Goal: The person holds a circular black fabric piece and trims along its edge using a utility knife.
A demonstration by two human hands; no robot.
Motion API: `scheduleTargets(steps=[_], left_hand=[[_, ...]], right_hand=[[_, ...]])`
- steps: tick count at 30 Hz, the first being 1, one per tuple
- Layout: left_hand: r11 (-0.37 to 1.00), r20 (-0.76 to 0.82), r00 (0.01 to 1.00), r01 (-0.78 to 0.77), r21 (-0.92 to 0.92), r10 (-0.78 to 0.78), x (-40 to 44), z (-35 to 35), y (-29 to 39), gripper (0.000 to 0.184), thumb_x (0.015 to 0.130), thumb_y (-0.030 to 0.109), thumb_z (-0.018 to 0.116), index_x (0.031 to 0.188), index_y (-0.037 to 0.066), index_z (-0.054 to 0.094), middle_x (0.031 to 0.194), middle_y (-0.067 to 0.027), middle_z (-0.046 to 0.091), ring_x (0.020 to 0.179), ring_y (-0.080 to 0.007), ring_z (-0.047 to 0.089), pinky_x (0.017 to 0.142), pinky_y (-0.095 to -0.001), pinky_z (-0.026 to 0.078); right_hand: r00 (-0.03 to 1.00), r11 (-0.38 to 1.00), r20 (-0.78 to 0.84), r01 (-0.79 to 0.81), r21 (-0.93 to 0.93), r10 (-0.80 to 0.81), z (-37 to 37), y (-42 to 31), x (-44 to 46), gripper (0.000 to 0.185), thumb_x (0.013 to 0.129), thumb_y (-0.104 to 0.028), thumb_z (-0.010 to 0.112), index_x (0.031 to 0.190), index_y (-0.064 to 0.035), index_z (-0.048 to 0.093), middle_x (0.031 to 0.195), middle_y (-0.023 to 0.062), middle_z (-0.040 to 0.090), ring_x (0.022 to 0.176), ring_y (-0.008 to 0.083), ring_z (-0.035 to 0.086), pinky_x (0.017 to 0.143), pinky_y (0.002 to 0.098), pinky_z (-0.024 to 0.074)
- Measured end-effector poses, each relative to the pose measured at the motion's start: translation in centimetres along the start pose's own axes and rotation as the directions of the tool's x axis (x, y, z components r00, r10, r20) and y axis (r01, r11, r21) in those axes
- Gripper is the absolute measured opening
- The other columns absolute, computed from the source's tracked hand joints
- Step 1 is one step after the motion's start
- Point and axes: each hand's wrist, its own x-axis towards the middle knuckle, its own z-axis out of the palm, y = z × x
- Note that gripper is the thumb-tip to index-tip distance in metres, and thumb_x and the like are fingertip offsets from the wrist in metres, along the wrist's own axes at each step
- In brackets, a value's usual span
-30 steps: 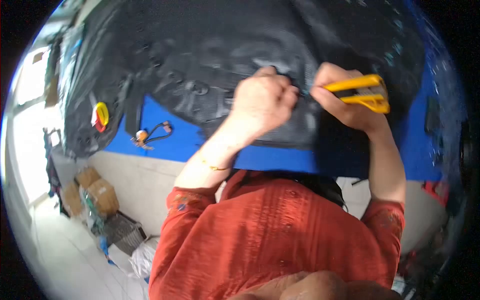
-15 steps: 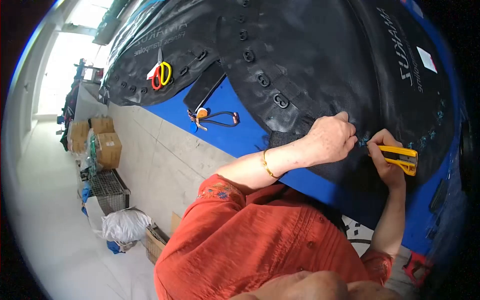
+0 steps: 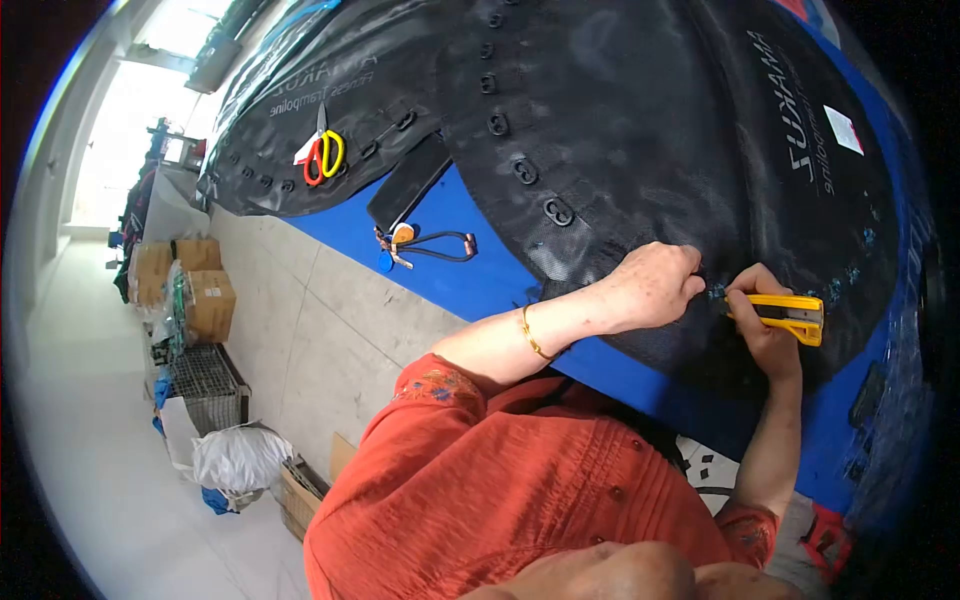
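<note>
A large black trampoline mat with pale printed lettering and black plastic rings is spread in front of me. My left hand, a gold bangle on its wrist, is closed at the mat's near edge. Its fingertips are hidden against the fabric. Just to the right, my right hand grips a yellow tool, which looks like thread snips, its front end hidden by my fingers. Short teal threads show on the mat between both hands. More teal tufts follow the mat's right edge.
Red-and-yellow scissors lie on the left mat section. A black phone-shaped item with a cord loop rests on the blue table surface. Cardboard boxes, a wire crate and a white bag stand on the floor at left.
The view has shifted slightly, and the hands and the mat appear a little lower and further left. Both hands keep nearly the same place on the mat, with the yellow tool still held.
</note>
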Motion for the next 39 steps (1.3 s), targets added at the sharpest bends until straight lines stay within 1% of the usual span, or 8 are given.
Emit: scheduleTargets(steps=[5,7,9,10,13,17,20,39], left_hand=[[0.996,-0.027,0.997,0.070,0.048,-0.068,-0.1,-0.1,0.6,0.024,0.091,0.022,0.067,0.090,0.000,0.061,0.078,-0.0259,0.066,0.081,-0.0452,0.067,0.070,-0.0511,0.053],[0.998,-0.075,0.997,0.024,0.051,-0.020,-0.2,0.5,-0.1,0.021,0.090,0.022,0.067,0.089,0.002,0.061,0.077,-0.0241,0.066,0.077,-0.0435,0.067,0.065,-0.0498,0.053],[0.996,-0.045,0.996,0.079,0.042,-0.077,-0.2,0.1,0.6,0.018,0.091,0.020,0.068,0.089,0.004,0.061,0.071,-0.0225,0.064,0.070,-0.0417,0.066,0.061,-0.0476,0.050],[0.994,-0.030,0.996,0.083,0.066,-0.081,-0.1,0.3,0.3,0.018,0.091,0.020,0.069,0.088,0.003,0.062,0.069,-0.0221,0.063,0.066,-0.0385,0.066,0.059,-0.0455,0.050],[0.993,0.003,0.993,0.115,-0.014,-0.115,-0.1,0.1,0.7,0.016,0.092,0.013,0.069,0.085,0.001,0.060,0.060,-0.0124,0.057,0.054,-0.0145,0.052,0.053,-0.0344,0.044],[0.973,0.079,0.972,0.224,-0.061,-0.219,0.0,-0.4,1.0,0.018,0.094,0.012,0.068,0.083,0.000,0.059,0.060,-0.0060,0.053,0.060,-0.0090,0.047,0.057,-0.0299,0.043],[0.968,0.103,0.965,0.247,-0.033,-0.242,0.1,-0.6,0.9,0.018,0.094,0.012,0.068,0.083,0.000,0.060,0.061,-0.0020,0.053,0.061,-0.0068,0.045,0.056,-0.0281,0.041],[0.980,0.103,0.975,0.198,-0.007,-0.197,0.3,-0.7,0.4,0.019,0.093,0.015,0.067,0.081,0.002,0.060,0.059,0.0003,0.051,0.058,-0.0067,0.045,0.054,-0.0282,0.039]], right_hand=[[0.999,0.999,-0.035,0.016,0.036,-0.015,0.1,-0.4,0.3,0.011,0.093,-0.009,0.062,0.084,-0.0053,0.058,0.077,0.0055,0.057,0.070,0.0189,0.062,0.066,0.0290,0.0472],[0.944,0.874,0.040,0.319,-0.367,-0.328,0.1,2.1,-0.5,0.011,0.089,-0.004,0.062,0.099,-0.0087,0.059,0.092,0.0080,0.058,0.081,0.0232,0.063,0.072,0.0319,0.0485],[0.936,0.920,0.040,0.352,-0.173,-0.350,0.0,2.0,-0.1,0.019,0.088,-0.006,0.064,0.105,-0.0114,0.060,0.094,0.0067,0.056,0.086,0.0245,0.061,0.075,0.0325,0.0486],[0.970,0.966,0.032,0.242,-0.087,-0.240,0.1,2.1,-0.1,0.020,0.087,-0.007,0.066,0.106,-0.0118,0.060,0.092,0.0061,0.057,0.085,0.0242,0.061,0.076,0.0327,0.0491],[0.858,0.811,-0.038,0.469,-0.350,-0.513,0.4,2.0,0.1,0.017,0.088,-0.004,0.066,0.102,-0.0097,0.058,0.091,0.0053,0.058,0.082,0.0222,0.061,0.073,0.0312,0.0504],[0.981,0.918,-0.165,-0.030,0.396,0.104,0.7,0.5,-0.1,0.008,0.095,-0.014,0.064,0.100,-0.0089,0.060,0.084,0.0006,0.059,0.069,0.0087,0.058,0.063,0.0236,0.0490],[0.968,0.870,-0.134,-0.126,0.477,0.214,0.2,-0.2,-0.1,0.013,0.099,-0.022,0.061,0.101,-0.0091,0.061,0.083,-0.0017,0.061,0.066,0.0050,0.057,0.061,0.0221,0.0492],[0.956,0.979,-0.251,0.182,0.093,-0.153,2.3,1.3,0.3,0.007,0.093,-0.006,0.066,0.098,-0.0090,0.062,0.097,0.0047,0.062,0.086,0.0197,0.065,0.076,0.0284,0.0524]])
